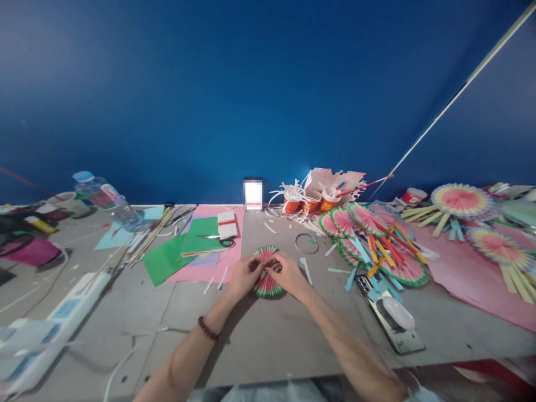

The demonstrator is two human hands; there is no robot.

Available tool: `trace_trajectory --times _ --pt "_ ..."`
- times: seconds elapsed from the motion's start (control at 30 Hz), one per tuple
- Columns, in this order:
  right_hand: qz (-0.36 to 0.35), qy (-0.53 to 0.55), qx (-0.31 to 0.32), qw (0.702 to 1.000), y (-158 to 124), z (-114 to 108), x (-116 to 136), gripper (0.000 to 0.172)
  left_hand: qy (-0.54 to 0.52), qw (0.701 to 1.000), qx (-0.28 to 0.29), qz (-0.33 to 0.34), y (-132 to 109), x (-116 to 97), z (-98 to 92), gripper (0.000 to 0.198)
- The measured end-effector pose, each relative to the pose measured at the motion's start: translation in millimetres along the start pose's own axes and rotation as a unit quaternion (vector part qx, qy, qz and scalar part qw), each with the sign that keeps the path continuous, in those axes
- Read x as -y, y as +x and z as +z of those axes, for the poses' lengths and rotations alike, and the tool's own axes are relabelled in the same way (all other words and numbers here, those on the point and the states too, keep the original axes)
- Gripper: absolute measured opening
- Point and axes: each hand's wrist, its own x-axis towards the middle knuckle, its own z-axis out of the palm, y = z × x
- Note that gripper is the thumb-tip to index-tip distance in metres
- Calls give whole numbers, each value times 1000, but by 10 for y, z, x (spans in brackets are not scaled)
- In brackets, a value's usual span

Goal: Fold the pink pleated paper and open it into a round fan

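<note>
A round pleated paper fan point(268, 287), pink inside with a green striped rim, lies in front of me at the middle of the table. From its left side my left hand point(246, 272) reaches in, fingers closed at the fan's centre. My right hand point(288, 273) meets it from the right, with thumb and fingertips pinched at the same spot. The fingertips of both hands nearly touch and cover the centre of the fan, so any small piece between them is hidden. Pleats spread out above and below the hands.
Left are green paper sheets point(164, 259), scissors point(226, 242), wooden sticks point(146, 240), a bottle point(100, 192) and a power strip point(54, 329). On the right lie finished fans point(408, 271), a tape ring point(306, 243), a phone point(404, 338) and red cups point(292, 206). A blue wall point(251, 100) stands behind.
</note>
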Motion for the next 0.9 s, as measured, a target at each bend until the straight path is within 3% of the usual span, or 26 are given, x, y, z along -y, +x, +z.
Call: trace_trajectory --times 0.67,0.9 --pt "-52 -83 -2 995 38 -21 -63 13 7 1000 8 -21 -16 -59 -5 24" --pt "-37 -54 -11 998 39 -47 -47 13 -25 998 26 -49 3 -52 -9 28"
